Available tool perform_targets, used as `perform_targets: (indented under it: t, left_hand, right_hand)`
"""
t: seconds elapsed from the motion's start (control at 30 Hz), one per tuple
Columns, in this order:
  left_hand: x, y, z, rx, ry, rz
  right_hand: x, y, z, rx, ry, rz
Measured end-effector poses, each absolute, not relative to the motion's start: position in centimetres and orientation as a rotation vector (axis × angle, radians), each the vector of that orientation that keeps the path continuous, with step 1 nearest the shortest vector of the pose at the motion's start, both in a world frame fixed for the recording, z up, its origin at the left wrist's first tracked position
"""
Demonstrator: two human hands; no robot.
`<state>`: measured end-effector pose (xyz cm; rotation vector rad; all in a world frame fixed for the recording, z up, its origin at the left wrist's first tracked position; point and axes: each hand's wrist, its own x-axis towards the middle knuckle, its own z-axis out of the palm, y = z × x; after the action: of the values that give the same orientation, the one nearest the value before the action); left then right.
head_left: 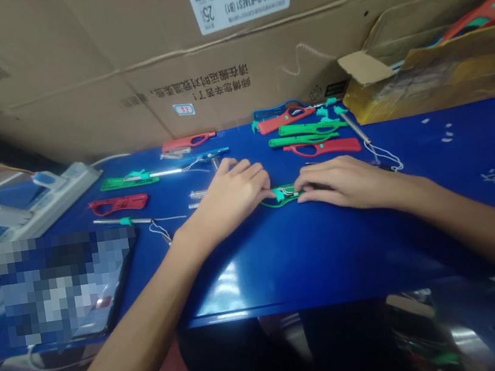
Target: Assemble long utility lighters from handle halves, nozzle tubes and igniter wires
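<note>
Near the middle of the blue table, a green casing lies between the two hands, a turquoise piece and thin wires showing inside it. The left hand has its thumb and fingers closed in a narrow pinch at the casing's left end; the right hand holds the other end between bent fingers and thumb, its exact contact partly hidden. Just beyond the right hand lies a bright red casing, with a pair of green casings behind it and a metal tube trailing white wires to the right. Left of the left hand are a dark red casing and, nearer the person, another metal tube with a turquoise collar. Farther left, a white power strip runs at a slant, near a dark-edged device whose face is pixelated. A large cardboard box stands along the back.
</note>
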<state>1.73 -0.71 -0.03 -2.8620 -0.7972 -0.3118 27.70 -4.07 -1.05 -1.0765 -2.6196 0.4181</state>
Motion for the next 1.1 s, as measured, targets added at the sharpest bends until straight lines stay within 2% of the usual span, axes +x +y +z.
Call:
perform_targets:
  t: [0.37, 1.1]
  left_hand:
    - [1.3, -0.3, -1.1, -2.955, -0.777, -0.477]
    - [1.3, -0.5, -1.8, -2.982, -0.769, -0.536]
  right_hand:
    - [27.9, -4.1, -1.1, -1.074, -2.623, 0.392]
    - [27.9, -4.1, -0.7, -1.046, -2.645, 0.391]
